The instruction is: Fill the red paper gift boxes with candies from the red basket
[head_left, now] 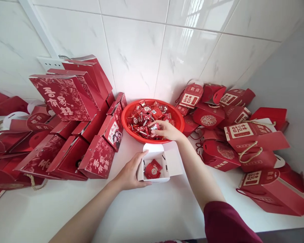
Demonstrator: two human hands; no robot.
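My left hand [131, 172] grips the left side of an open box [160, 154], white inside, with its flaps folded out. A red wrapped packet [153, 169] lies inside the box. Just behind it stands a round red basket [126, 125] full of wrapped candies [143, 118]. My right hand [164, 130] reaches over the front of the basket, its thumb and fingers closed around a small candy [155, 126] with a silver and red wrapper.
Red folded gift boxes [98, 157] are stacked at the left, some tall ones [63, 98] leaning on top. More red boxes [219, 153] with cord handles are piled at the right. A white tiled wall [134, 50] rises behind the white table [142, 216].
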